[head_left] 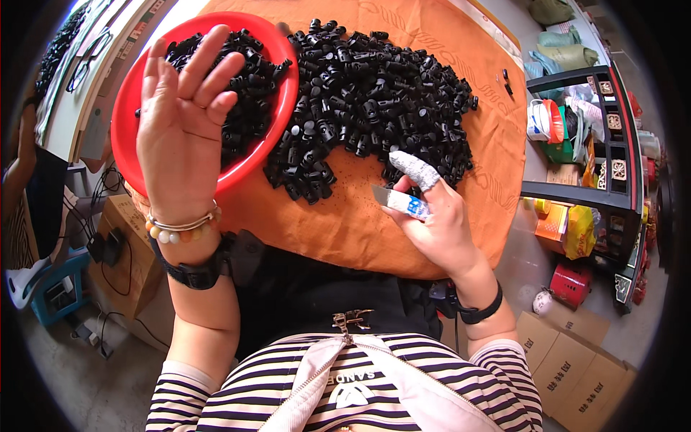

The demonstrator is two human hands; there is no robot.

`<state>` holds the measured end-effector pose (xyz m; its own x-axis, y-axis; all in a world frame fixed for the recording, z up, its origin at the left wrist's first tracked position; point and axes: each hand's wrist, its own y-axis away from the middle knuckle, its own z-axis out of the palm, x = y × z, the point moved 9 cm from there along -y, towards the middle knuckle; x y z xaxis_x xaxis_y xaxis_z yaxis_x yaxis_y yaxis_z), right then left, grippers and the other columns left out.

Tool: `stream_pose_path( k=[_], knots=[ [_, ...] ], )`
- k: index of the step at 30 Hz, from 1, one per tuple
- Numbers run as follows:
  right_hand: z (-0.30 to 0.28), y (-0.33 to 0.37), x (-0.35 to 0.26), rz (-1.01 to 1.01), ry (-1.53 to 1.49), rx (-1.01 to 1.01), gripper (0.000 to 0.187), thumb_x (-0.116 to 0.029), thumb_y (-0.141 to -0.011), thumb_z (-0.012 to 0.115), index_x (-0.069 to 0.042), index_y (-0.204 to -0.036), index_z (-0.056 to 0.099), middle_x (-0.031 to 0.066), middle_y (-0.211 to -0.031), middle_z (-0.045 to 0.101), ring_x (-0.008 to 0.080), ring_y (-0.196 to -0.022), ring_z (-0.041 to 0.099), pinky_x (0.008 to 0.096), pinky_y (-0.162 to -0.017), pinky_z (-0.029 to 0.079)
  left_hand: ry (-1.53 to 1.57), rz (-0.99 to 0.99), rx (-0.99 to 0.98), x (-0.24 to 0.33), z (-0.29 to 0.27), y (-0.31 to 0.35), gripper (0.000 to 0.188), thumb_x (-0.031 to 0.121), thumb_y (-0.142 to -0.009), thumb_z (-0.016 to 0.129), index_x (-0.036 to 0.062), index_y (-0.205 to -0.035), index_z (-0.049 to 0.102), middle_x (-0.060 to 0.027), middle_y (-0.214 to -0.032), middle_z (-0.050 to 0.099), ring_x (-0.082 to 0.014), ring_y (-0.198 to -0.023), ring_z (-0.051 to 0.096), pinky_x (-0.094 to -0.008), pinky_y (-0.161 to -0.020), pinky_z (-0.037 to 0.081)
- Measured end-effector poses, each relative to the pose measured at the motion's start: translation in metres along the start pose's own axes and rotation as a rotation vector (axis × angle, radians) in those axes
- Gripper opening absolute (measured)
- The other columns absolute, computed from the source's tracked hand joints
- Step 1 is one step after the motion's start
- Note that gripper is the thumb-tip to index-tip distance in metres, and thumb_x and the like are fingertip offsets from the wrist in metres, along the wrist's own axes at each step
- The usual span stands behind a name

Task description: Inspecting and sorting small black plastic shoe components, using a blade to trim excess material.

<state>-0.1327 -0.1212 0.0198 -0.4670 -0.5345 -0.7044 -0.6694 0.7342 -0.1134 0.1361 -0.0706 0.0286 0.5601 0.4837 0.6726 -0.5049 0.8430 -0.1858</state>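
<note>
My left hand point(181, 137) is raised over a red basin point(124, 133), fingers spread and palm showing, with nothing in it. Small black plastic parts point(248, 108) fill the basin and are partly hidden behind that hand. At the near edge of a large pile of similar black parts point(381, 86), my right hand point(448, 227) pinches a small flat blade point(389, 198). Blue-and-white wrapping covers the blade's held end, and its bare metal points left. A whitish wrap point(416, 171) covers my right index finger, which is stretched out toward the pile.
An orange cloth point(338, 237) covers the table, with a few loose black pieces point(507, 83) at its right side. To the right stands a dark shelf rack point(576, 191) with bags and boxes. Cardboard boxes point(568, 367) lie at lower right. Another person's arm point(20, 169) shows at far left.
</note>
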Motion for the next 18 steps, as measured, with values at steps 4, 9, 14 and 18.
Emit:
stream_pose_path(
  k=[4,9,14,18],
  knots=[
    [0.007,-0.003,-0.006,-0.039,0.319,-0.032,0.049,-0.017,-0.065,0.073,-0.007,-0.111,0.057,0.0112,-0.091,0.059,0.0265,-0.064,0.061,0.0349,-0.055,0.05,-0.042,-0.108,-0.033,-0.024,0.013,0.006,0.04,0.023,-0.096,0.038,0.0054,-0.131,0.028,-0.0241,-0.112,0.055,-0.0243,-0.088,0.063,-0.0279,-0.069,0.053],
    [0.007,-0.004,-0.006,-0.122,0.362,0.013,0.044,-0.009,-0.066,0.068,-0.006,-0.109,0.058,0.012,-0.089,0.06,0.0268,-0.065,0.062,0.0343,-0.057,0.05,-0.075,-0.244,0.03,-0.046,0.026,0.017,0.031,0.02,-0.096,0.039,0.0017,-0.12,0.042,-0.0145,-0.092,0.063,-0.0159,-0.071,0.063,-0.0237,-0.062,0.051],
    [-0.011,-0.011,0.008,0.042,-0.033,0.146,0.044,0.004,-0.068,0.058,-0.005,-0.111,0.057,0.0114,-0.076,0.062,0.0189,-0.066,0.062,0.0277,-0.061,0.05,-0.181,-0.383,0.007,-0.066,0.04,0.028,0.023,0.018,-0.094,0.043,0.0033,-0.111,0.049,-0.0084,-0.083,0.062,-0.0099,-0.063,0.059,-0.0188,-0.054,0.046],
    [-0.02,-0.019,0.006,0.1,-0.511,0.25,0.028,0.006,-0.078,0.061,0.001,-0.105,0.057,0.0044,-0.088,0.064,0.0094,-0.082,0.059,0.0237,-0.075,0.048,-0.287,-0.534,-0.076,-0.09,0.051,0.042,0.014,0.018,-0.092,0.049,0.0055,-0.097,0.053,-0.0041,-0.077,0.061,-0.0071,-0.059,0.058,-0.0169,-0.05,0.044]
  ],
)
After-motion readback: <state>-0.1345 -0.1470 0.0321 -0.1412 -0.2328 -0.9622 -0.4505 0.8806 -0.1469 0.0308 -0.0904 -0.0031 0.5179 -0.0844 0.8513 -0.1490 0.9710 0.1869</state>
